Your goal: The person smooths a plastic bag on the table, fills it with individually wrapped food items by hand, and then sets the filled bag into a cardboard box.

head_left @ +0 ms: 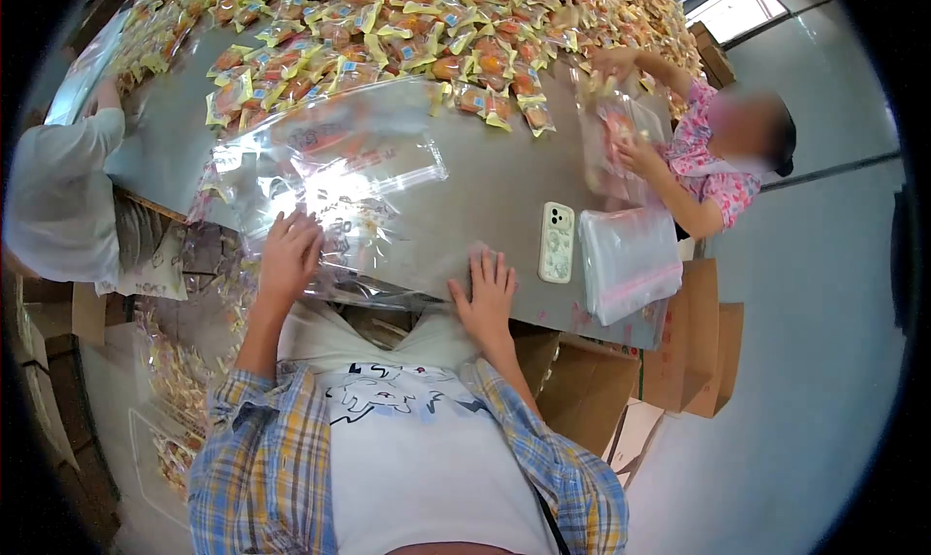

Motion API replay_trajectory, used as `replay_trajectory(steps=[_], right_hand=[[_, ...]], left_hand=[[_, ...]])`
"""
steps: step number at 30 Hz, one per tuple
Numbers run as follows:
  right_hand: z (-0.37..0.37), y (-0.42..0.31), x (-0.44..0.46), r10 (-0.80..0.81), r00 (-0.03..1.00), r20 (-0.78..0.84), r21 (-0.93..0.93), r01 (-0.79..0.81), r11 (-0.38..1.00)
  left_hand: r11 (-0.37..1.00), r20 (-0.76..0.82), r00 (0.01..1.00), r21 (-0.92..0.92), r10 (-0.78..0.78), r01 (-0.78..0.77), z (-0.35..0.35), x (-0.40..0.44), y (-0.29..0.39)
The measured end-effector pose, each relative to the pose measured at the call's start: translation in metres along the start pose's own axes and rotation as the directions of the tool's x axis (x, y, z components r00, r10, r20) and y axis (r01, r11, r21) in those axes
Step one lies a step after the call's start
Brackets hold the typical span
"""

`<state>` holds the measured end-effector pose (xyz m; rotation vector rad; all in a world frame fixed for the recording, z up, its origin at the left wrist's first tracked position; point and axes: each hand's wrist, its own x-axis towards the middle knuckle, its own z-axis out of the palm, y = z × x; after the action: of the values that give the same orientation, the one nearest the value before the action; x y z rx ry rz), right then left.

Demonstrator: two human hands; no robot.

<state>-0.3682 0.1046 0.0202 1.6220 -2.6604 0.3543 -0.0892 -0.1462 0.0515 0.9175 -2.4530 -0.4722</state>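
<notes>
My left hand (pixel 292 254) rests on a stack of clear printed plastic bags (pixel 364 215) near the table's front edge, its fingers bent a little and apart. Bright glare covers part of the bags. To the right, my right hand (pixel 488 291) lies flat on the grey table (pixel 485 191) at its front edge, fingers spread, with nothing in it. A phone in a pale patterned case (pixel 557 243) lies right of that hand. Beyond it is a second stack of clear bags (pixel 628 264).
Many small wrapped packets (pixel 407 31) are heaped across the back. At the right a person in a pink patterned top (pixel 713 157) handles a bag; another person in a light shirt (pixel 68 181) is at the left. Cardboard boxes (pixel 684 346) stand below right.
</notes>
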Motion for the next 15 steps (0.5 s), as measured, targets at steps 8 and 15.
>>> replay_trajectory(steps=[8,15], right_hand=[[-0.070,-0.048,0.015,-0.161,0.985,-0.055,0.223,0.170,0.960],[-0.057,-0.074,0.040,-0.018,0.989,0.148,0.986,-0.146,0.086]], left_hand=[[0.979,-0.243,0.960,-0.113,0.139,-0.170,-0.029,0.011,0.070],[0.878,-0.159,0.873,-0.060,0.461,-0.474,-0.082,0.039,0.126]])
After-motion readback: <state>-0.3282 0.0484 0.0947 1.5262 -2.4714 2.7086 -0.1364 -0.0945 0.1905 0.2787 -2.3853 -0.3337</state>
